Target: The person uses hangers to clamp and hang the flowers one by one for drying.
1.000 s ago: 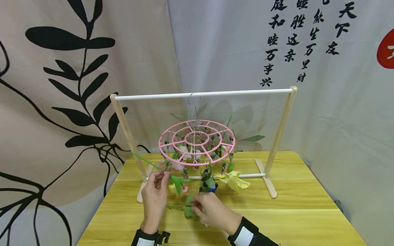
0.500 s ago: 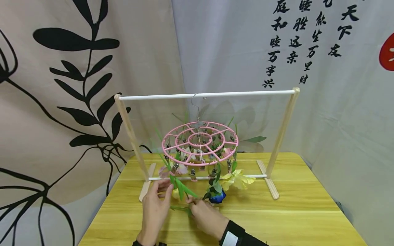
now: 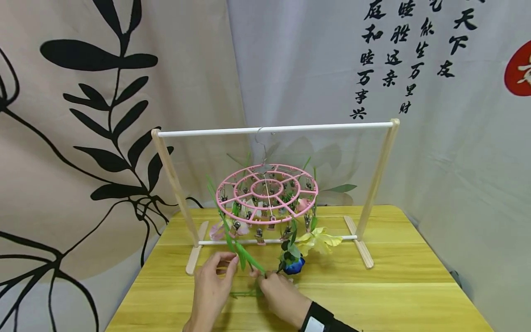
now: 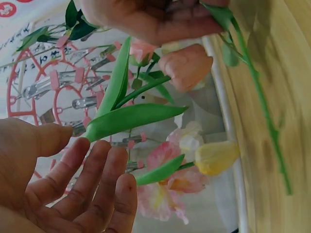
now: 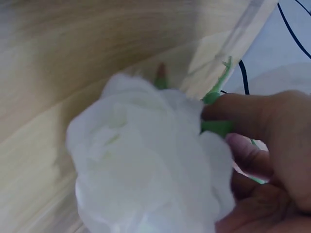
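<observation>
My right hand (image 3: 284,295) grips the green stem of a white artificial rose (image 5: 150,155), whose bloom fills much of the right wrist view. In the left wrist view the rose's stem (image 4: 262,111) slants over the tabletop. A peach tulip (image 4: 184,68) with long green leaves (image 4: 141,116) hangs at the front left of the pink round clip hanger (image 3: 257,223). Beside its leaf base is my left hand (image 3: 211,281), with thumb and fingertips slightly apart and the other fingers loosely bent. Whether a fingertip touches the leaf is unclear.
A white rail (image 3: 269,129) on wooden legs carries the hanger. From its metal clips hang a blue rose (image 3: 294,266), a yellow flower (image 3: 319,240), a yellow tulip (image 4: 216,158) and a pink flower (image 4: 163,194). Below lies the wood-grain table (image 3: 373,299).
My left hand has left the clip area and drawn down, slightly right. The tulip's stem has swung from slanting left to nearly upright. My right hand, still holding the rose, has shifted slightly.
</observation>
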A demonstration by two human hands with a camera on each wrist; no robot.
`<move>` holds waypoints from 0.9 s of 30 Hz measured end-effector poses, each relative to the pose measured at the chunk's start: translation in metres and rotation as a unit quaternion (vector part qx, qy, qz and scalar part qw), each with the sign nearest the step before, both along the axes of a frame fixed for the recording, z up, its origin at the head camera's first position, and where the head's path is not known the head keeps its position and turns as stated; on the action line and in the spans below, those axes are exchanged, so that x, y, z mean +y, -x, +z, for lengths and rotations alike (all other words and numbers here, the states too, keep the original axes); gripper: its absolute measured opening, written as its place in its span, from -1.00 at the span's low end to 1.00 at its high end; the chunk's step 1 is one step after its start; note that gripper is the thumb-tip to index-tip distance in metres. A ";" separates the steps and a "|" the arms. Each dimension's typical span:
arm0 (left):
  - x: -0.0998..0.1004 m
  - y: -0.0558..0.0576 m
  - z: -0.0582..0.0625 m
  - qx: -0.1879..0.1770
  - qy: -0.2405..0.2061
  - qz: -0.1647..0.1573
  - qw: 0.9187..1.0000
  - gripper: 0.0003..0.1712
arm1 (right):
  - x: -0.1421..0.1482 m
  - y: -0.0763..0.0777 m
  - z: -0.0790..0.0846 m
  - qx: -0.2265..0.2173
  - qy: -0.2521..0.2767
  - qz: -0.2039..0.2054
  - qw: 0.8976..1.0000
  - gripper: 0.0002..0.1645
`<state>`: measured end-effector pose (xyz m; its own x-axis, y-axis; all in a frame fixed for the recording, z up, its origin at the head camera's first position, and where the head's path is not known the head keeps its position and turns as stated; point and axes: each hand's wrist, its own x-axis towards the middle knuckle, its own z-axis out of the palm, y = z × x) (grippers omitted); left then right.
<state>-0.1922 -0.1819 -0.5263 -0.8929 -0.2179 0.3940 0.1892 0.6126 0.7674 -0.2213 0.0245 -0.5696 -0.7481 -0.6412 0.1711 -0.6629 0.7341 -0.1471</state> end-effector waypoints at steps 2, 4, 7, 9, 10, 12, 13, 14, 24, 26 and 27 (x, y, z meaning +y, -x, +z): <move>-0.001 -0.001 0.001 0.003 0.005 0.002 1.000 -0.90 | 0.004 -0.001 0.002 -0.004 0.013 -0.001 1.000 -0.79; -0.003 -0.003 0.003 0.008 0.013 0.006 1.000 -0.91 | 0.009 -0.003 0.006 -0.010 0.036 0.003 0.999 -0.78; -0.008 -0.005 0.007 0.037 0.028 0.014 0.999 -0.92 | 0.020 -0.006 0.011 -0.008 0.073 0.018 0.997 -0.78; -0.011 -0.005 0.010 0.060 0.036 0.025 0.997 -0.92 | 0.028 -0.008 0.013 -0.004 0.102 0.029 0.994 -0.80; -0.012 -0.005 0.011 0.070 0.039 0.032 0.996 -0.92 | 0.032 -0.009 0.015 -0.001 0.114 0.032 0.993 -0.80; -0.015 -0.006 0.014 0.083 0.034 0.050 0.995 -0.93 | 0.040 -0.012 0.018 0.001 0.136 0.032 0.990 -0.80; -0.017 -0.006 0.015 0.086 0.029 0.058 0.994 -0.94 | 0.044 -0.013 0.019 0.002 0.147 0.032 0.989 -0.79; -0.018 -0.007 0.016 0.088 0.022 0.064 0.994 -0.94 | 0.049 -0.014 0.020 -0.002 0.158 0.030 0.987 -0.79; -0.016 -0.007 0.014 0.109 -0.100 -0.018 0.989 -0.78 | 0.080 -0.023 0.026 -0.011 0.264 0.041 0.963 -0.72; -0.013 -0.006 0.012 0.100 -0.106 -0.020 0.989 -0.78 | 0.084 -0.021 0.026 0.002 0.279 0.049 0.959 -0.68; -0.011 -0.006 0.011 0.094 -0.108 -0.021 0.990 -0.77 | 0.086 -0.020 0.026 0.011 0.287 0.053 0.956 -0.65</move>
